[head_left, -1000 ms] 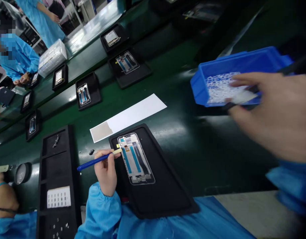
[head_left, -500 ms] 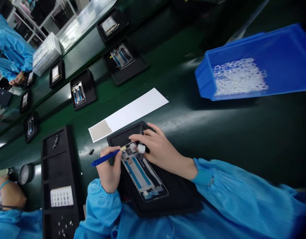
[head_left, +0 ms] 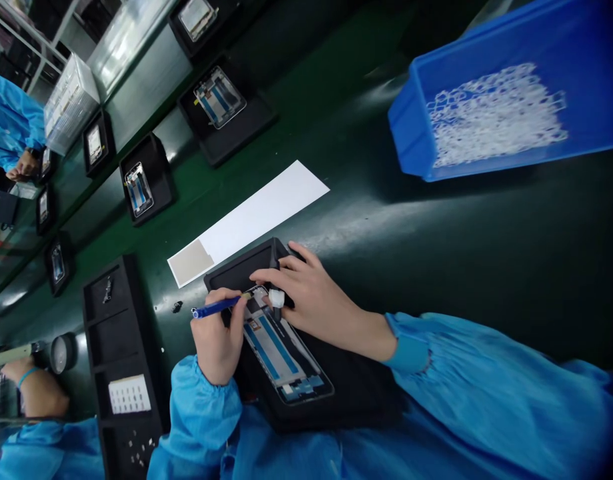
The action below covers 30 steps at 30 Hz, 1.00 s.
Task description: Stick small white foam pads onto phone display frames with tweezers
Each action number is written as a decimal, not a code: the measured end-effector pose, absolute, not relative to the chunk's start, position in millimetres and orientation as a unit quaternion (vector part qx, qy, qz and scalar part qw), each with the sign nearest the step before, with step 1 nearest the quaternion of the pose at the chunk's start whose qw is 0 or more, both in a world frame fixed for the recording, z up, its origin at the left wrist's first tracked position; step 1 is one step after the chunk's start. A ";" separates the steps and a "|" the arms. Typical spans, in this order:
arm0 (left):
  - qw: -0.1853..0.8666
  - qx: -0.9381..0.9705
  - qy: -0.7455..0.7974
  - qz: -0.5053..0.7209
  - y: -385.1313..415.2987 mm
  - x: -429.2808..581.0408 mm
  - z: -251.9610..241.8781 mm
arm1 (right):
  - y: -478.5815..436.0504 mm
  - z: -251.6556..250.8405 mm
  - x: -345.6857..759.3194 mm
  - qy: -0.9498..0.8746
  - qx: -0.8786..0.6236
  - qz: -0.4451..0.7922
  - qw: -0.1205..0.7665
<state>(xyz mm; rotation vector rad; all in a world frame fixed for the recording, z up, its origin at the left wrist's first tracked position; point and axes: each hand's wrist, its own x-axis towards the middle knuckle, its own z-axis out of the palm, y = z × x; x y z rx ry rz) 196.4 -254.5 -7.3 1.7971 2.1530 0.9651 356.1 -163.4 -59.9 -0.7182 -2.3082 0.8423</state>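
A phone frame (head_left: 281, 357) with blue strips lies in a black tray (head_left: 346, 393) in front of me. My left hand (head_left: 216, 337) grips a blue stick tool (head_left: 214, 308) whose pale tip touches the frame's top end. My right hand (head_left: 306, 297) rests on the top of the frame, fingers pinched around a small dark tool with a white band (head_left: 276, 298) that points down onto the frame.
A blue bin (head_left: 486, 100) of clear small parts stands at the far right. A white sheet (head_left: 256, 217) lies beyond the tray. A black compartment tray (head_left: 119, 360) sits at left. More trays with phone frames (head_left: 139, 187) line the green belt. Other people's hands work at left.
My right hand came back from the blue bin with a small white-banded tool and set it on the frame's top. The left hand's tool stays at the same spot. The view tilted.
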 end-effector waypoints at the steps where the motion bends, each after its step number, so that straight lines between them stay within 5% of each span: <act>1: 0.086 0.606 0.723 0.321 -254.2 196.6 -7.0 | -163.4 -59.2 356.5 -0.864 -0.267 0.314 0.288; 30: 0.022 0.727 0.668 0.161 -241.4 198.7 11.5 | -164.3 -57.6 355.3 -0.858 -0.270 0.309 0.309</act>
